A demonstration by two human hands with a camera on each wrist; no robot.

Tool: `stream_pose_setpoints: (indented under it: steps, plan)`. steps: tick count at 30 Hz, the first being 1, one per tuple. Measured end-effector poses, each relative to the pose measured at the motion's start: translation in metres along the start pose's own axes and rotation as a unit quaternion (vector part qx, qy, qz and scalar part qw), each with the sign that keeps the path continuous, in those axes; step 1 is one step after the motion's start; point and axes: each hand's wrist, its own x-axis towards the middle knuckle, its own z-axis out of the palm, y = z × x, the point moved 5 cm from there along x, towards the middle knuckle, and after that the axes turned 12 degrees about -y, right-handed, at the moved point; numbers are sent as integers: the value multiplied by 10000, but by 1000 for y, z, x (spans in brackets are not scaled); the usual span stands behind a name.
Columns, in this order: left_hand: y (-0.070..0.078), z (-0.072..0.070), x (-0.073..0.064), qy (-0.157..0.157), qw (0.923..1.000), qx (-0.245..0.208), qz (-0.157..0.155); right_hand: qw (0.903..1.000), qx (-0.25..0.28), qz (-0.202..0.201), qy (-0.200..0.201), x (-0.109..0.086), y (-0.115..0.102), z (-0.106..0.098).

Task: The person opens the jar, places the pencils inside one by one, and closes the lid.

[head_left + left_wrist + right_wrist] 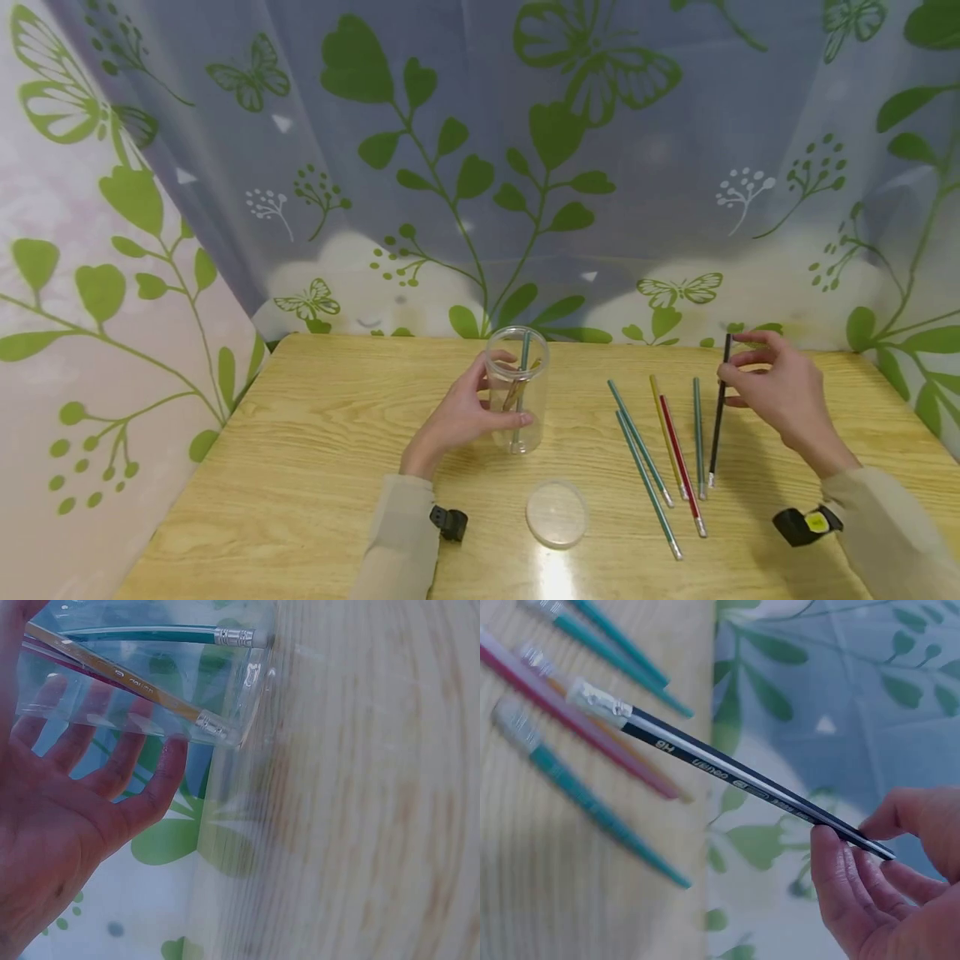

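Observation:
My left hand [468, 410] grips a clear plastic jar [535, 429] that stands upright on the table, fingers and thumb round its side. Inside lean a teal pencil [150, 634], a yellow pencil [124, 675] and a dark red one partly hidden behind it, eraser ends down. Off to the right, my right hand [787, 396] pinches a black pencil [727, 774] near its unerased end. That pencil is held nearly upright with its eraser end downward, above or at the tabletop; contact cannot be told.
Between the hands lie a red pencil [681, 462], a yellow pencil [663, 421] and several teal pencils, among them a teal pencil [699, 433] closest to the right hand. A clear round lid [557, 515] lies in front of the jar. A patterned curtain [465, 250] hangs behind the wooden table [300, 467].

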Motion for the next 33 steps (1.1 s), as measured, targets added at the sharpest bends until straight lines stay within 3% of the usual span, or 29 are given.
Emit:
stream_pose_setpoints:
  steps: [7, 11, 13, 18, 24, 29, 33]
  plan:
    - [-1, 0, 0, 1, 10000, 46, -23, 9938, 612, -730, 572, -12, -35, -5]
    - [-2, 0, 0, -7, 10000, 44, -18, 9817, 1211, -1249, 770, -19, -56, -7]
    - [-2, 0, 0, -14, 10000, 23, -20, 9701, 1648, -1574, 839, -22, -65, -8]
    - [-1, 0, -1, -20, 10000, 19, -3, 9304, 2604, -2325, 1114, -30, -89, -10]
    - [-2, 0, 0, -22, 10000, 54, 31, 8997, 2829, -3031, 1366, -38, -114, -11]
    - [-4, 0, 1, -34, 10000, 83, 18, 8641, 3163, -3642, 1436, -40, -133, -10]
    - [-4, 0, 1, -30, 9999, 98, 30, 8457, 3251, -3940, 1543, -40, -148, -9]
